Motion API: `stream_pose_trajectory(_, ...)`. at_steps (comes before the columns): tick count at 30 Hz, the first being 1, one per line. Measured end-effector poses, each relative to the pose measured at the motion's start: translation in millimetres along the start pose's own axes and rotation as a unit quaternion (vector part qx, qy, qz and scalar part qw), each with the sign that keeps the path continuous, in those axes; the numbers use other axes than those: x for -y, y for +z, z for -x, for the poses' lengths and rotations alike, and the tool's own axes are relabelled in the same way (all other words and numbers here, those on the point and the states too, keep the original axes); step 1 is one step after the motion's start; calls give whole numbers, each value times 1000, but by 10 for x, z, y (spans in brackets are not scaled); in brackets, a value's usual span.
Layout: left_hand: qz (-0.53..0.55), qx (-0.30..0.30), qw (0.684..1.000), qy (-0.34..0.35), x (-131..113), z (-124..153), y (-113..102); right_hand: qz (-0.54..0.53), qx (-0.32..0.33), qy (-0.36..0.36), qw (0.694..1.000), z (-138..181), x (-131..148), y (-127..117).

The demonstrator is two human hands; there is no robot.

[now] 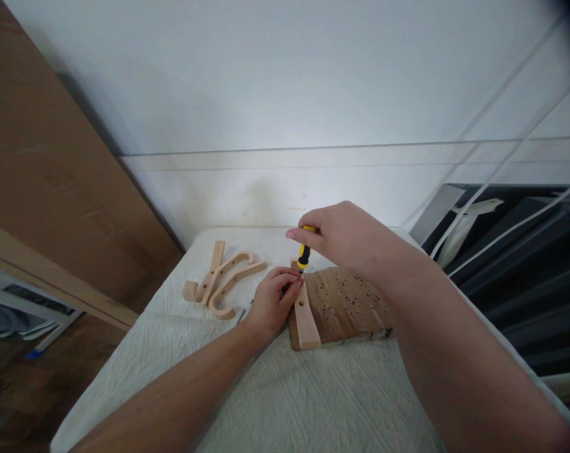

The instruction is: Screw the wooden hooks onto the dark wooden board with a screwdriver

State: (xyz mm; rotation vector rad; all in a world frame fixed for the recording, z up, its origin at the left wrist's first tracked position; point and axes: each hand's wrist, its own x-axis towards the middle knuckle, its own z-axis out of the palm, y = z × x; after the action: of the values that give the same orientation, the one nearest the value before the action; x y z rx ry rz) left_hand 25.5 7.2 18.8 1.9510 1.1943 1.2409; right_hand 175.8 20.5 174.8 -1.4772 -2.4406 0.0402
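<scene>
My right hand [335, 236] is closed around the handle of a yellow and black screwdriver [304, 253], which points down, slightly tilted. Its tip meets the upper part of a pale wooden piece [307, 327] with a dark hole in it. That piece lies along the left end of a brown board [346, 302] dotted with many small holes. At the screwdriver's tip, the fingers of my left hand [273, 299] are pinched together; whatever they hold is hidden. Left of this hand lie several loose wooden hooks [212, 286] with drilled holes, partly overlapping.
A cream textured cloth [172, 371] covers the table, whose far edge meets a white wall [285, 82]. A brown wooden panel [53, 138] stands at the left. Dark folded material [516, 270] and white cords [502, 163] are at the right.
</scene>
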Motion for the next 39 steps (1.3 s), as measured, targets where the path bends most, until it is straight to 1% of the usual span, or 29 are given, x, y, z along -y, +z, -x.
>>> stream_pose_trajectory(4, -4, 2, 1000, 1, -1, -7, -2, -37, 4, -32, 999, 33, -28, 40)
stream_pose_trajectory(6, -6, 5, 1000, 3, 3, -8, -6, -41, 2, -57, 998, 55, -60, 44)
stream_pose_trajectory(8, -5, 7, 1000, 5, 8, -8, -9, -42, 13, -67, 997, 72, -86, 30)
stream_pose_trajectory(11, -9, 9, 1000, 8, 9, -9, -14, -57, 17, -57, 997, 72, -86, -8)
stream_pose_trajectory(15, -14, 14, 1000, 6, -3, -10, -17, -41, -10, -21, 999, 34, -44, -22)
stream_pose_trajectory(18, -14, 11, 1000, 4, -2, -8, -14, -35, -25, -19, 999, 23, -41, -12)
stream_pose_trajectory(20, -15, 12, 1000, 3, 5, -5, -10, -35, -19, -34, 999, 34, -63, -18)
stream_pose_trajectory(22, -17, 13, 1000, 3, 12, -1, -8, -33, 1, -46, 998, 50, -95, -38)
stream_pose_trajectory(25, -15, 14, 1000, 4, 12, 0, -6, -22, 16, -31, 999, 53, -130, -63)
stream_pose_trajectory(29, -15, 12, 1000, 5, 7, -1, -4, 5, -16, -17, 1000, 22, -121, -48)
stream_pose_trajectory(33, -16, 13, 1000, 4, 12, -3, 1, 35, -35, -14, 999, 17, -76, -18)
stream_pose_trajectory(37, -17, 9, 1000, 7, 19, -3, 4, 61, -57, 3, 997, 11, -47, 16)
stream_pose_trajectory(39, -19, 9, 1000, 7, 18, 0, 3, 65, -64, -1, 996, -1, -49, 37)
